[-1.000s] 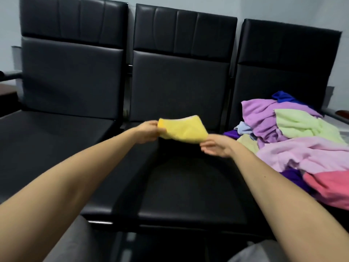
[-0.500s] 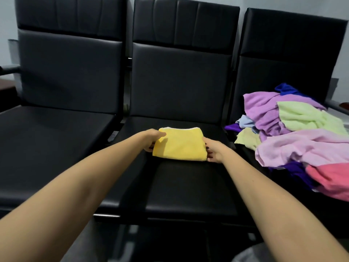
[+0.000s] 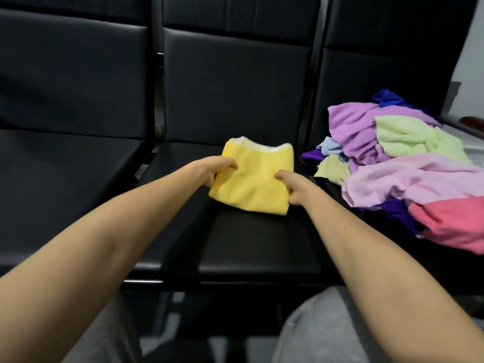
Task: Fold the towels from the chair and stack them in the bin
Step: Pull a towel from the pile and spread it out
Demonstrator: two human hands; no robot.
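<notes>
Yellow folded towel (image 3: 255,179) lies on the middle black chair seat (image 3: 248,244); the left hand (image 3: 214,170) and the right hand (image 3: 293,184) each pinch one side of it.

middle seat (image 3: 235,247): yellow towel (image 3: 254,179) | right seat (image 3: 340,195): towel pile (image 3: 408,163)

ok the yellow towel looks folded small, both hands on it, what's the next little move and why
Probably lift the yellow towel clear of the middle seat with both grips kept. It looks folded to a compact square, the left hand pinches its left edge and the right hand its right edge. The bin is out of view.
</notes>
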